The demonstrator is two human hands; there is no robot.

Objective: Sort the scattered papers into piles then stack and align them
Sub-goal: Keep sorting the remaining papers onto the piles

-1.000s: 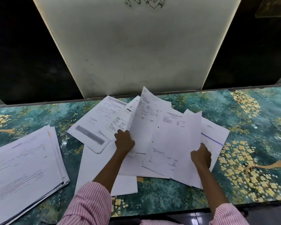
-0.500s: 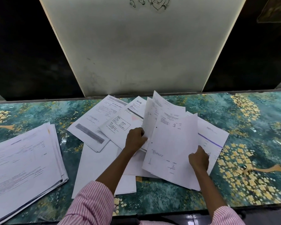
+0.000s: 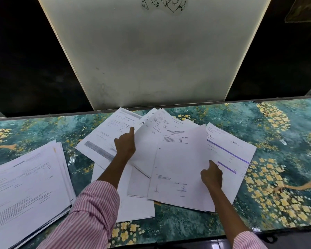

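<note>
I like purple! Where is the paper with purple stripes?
In the head view, the paper with the purple stripes lies at the right end of the scattered papers, just beyond the right hand and partly under the front sheet it grips.

A stacked pile [image 3: 25,186] lies at the left of the surface [image 3: 285,137], apart from the loose sheets [image 3: 178,168] overlapping at its middle. An upright panel [image 3: 151,60] stands behind them at the far edge. The left hand [image 3: 125,147] sits on their left part, and the right hand [image 3: 211,176] is at their right.
</note>
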